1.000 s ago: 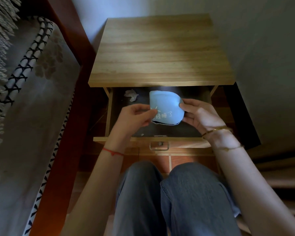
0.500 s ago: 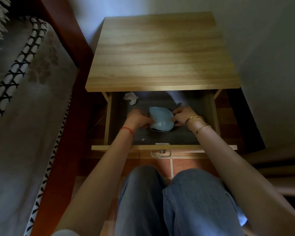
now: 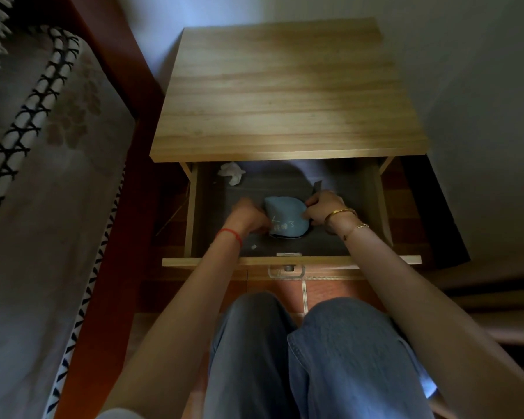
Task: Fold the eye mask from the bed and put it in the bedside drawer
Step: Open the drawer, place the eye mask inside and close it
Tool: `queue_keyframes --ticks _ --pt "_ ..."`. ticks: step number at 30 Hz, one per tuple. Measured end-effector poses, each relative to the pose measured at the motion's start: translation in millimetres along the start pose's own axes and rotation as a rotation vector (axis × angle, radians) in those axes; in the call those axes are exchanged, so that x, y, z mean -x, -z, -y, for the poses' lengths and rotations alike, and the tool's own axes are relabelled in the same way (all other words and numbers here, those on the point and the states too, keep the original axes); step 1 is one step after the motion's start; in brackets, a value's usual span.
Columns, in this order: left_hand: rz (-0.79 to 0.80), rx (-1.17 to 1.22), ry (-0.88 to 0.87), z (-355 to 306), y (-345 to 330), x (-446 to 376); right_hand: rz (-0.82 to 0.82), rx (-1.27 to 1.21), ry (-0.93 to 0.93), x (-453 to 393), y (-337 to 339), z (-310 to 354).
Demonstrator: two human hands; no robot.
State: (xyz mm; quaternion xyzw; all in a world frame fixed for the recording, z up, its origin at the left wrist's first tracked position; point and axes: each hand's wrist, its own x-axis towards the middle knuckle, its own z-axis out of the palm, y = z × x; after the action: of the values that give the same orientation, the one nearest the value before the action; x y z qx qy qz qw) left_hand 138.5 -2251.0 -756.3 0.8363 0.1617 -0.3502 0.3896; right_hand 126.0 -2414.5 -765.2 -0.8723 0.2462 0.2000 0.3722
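Note:
The folded light-blue eye mask [image 3: 286, 217], with white writing on it, lies on the dark floor of the open bedside drawer [image 3: 291, 260]. My left hand [image 3: 250, 214] is at its left edge with fingers curled against the fabric. My right hand [image 3: 322, 208] pinches the mask's right edge. Both hands are down inside the drawer, and the mask sits between them, partly hidden by the fingers.
A crumpled white tissue [image 3: 231, 172] lies in the drawer's back left corner. The wooden nightstand top [image 3: 285, 95] overhangs the drawer's back. The bed [image 3: 37, 182] with its red-brown frame is to the left. My knees in jeans [image 3: 300, 352] are below the drawer handle [image 3: 286, 271].
Both hands carried the mask from above the drawer down onto its floor. In the last half second they have stayed on it, with little further movement.

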Motion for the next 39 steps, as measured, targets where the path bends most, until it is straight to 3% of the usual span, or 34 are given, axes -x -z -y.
queue_keyframes --ticks 5,8,15,20,25,39 --pt "-0.091 -0.014 -0.073 1 5 15 -0.04 0.042 0.018 10 11 -4" --pt "-0.194 -0.05 -0.207 7 12 30 -0.111 0.039 0.077 25 24 -15" --pt "-0.43 -0.009 -0.58 35 13 80 -0.42 0.019 0.489 78 36 -46" --pt "-0.621 -0.089 -0.788 69 4 110 -0.479 0.088 0.784 109 40 -58" --pt "-0.796 -0.095 -0.803 105 -15 134 -0.602 0.175 0.911 127 40 -82" --pt "-0.803 0.026 -0.744 117 -40 136 -0.861 0.373 0.935 132 13 -125"
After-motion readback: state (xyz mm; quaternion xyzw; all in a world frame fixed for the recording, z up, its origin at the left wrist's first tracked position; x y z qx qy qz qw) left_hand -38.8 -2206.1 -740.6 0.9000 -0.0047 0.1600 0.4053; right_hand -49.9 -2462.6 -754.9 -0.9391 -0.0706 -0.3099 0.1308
